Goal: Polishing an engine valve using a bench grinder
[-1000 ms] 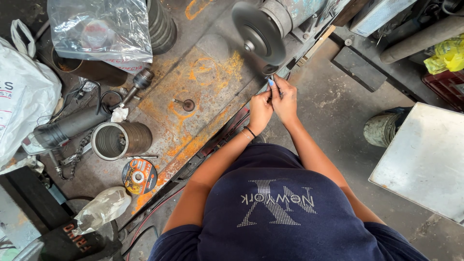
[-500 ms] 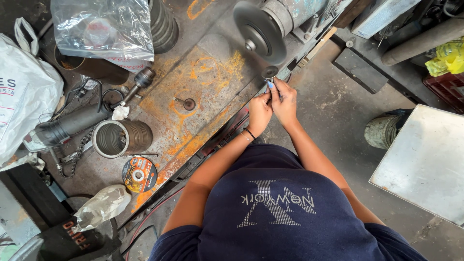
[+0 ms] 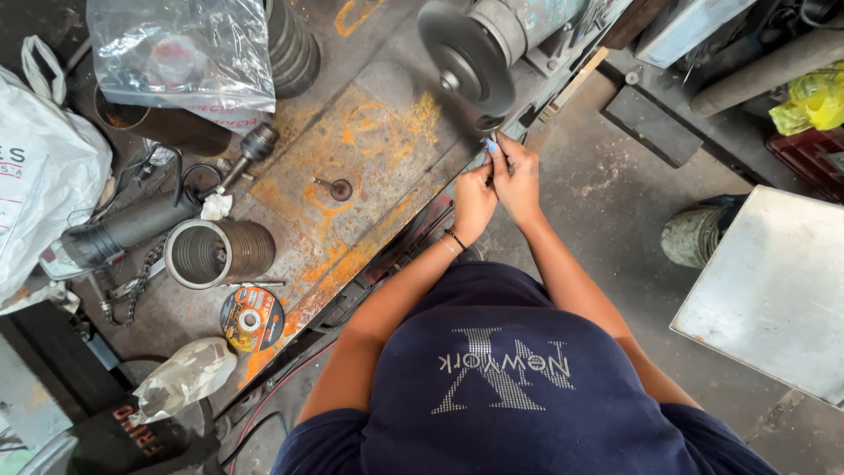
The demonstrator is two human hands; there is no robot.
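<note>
Both my hands pinch 1 small pale metal piece (image 3: 489, 145) just under the dark round grinding wheel (image 3: 466, 54).

From the left: a short ribbed steel tube (image 3: 215, 253) on the rusty steel bench (image 3: 369, 132), then my left hand (image 3: 473, 200) and right hand (image 3: 517, 176), fingers closed narrow on the piece. It points up toward the wheel; my fingers hide most of it, so I cannot tell its shape.

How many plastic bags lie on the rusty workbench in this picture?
3: a clear one at the top, a white one at the left edge, a crumpled one near the cutting disc. Clutter may hide more.
</note>
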